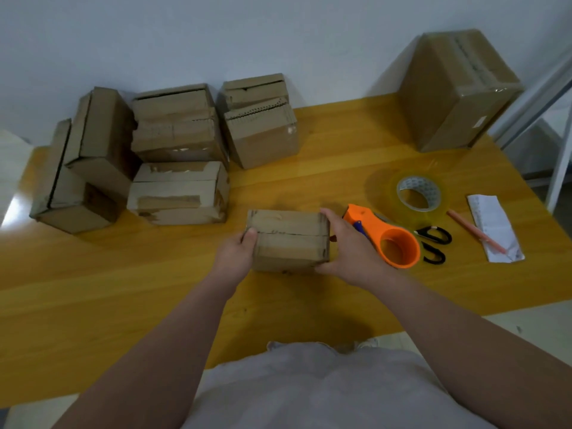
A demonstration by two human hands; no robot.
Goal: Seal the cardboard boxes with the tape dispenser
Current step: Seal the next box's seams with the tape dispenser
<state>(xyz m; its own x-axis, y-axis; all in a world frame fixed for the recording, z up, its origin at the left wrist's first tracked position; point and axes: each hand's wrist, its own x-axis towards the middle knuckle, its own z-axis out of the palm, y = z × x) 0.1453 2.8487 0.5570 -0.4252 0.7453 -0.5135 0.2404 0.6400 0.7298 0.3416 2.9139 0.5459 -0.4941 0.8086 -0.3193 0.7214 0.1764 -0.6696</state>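
A small cardboard box sits on the yellow wooden table in front of me, its top flaps closed along a middle seam. My left hand grips its left end, thumb on top. My right hand grips its right end, fingers curled over the top edge and thumb at the near corner. The orange tape dispenser lies on the table just right of my right hand, untouched. A roll of clear tape lies flat behind it.
Several worn cardboard boxes are stacked at the back left by the wall. A large taped box stands at the back right. Black scissors, a pencil and a paper slip lie at the right edge.
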